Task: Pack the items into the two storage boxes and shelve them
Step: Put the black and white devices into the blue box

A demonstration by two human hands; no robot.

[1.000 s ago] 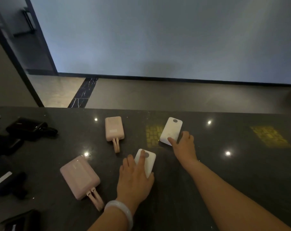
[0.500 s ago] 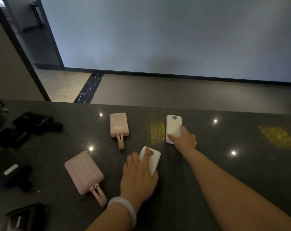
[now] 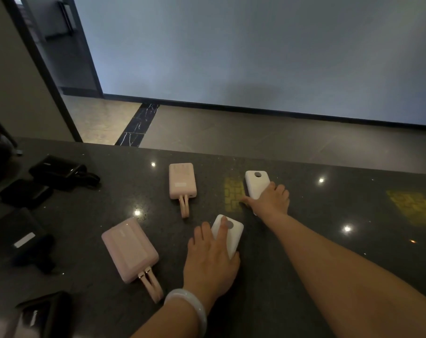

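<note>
Two white power banks and two pink ones lie on a dark stone counter. My left hand holds the near white power bank, index finger along its top, thumb against its right edge. My right hand grips the near end of the far white power bank, thumb at its left edge, fingers curled at its right. The small pink power bank lies left of it, cable toward me. The large pink power bank lies left of my left hand. No storage box is in view.
Several black pouches and devices sit along the counter's left side, with another black item at the near left corner. The counter's far edge drops to a tiled floor. Bare counter extends to the right.
My right hand has turned the far white power bank from tilted to roughly straight, shifting it slightly left. My left hand has stayed on the near white power bank.
</note>
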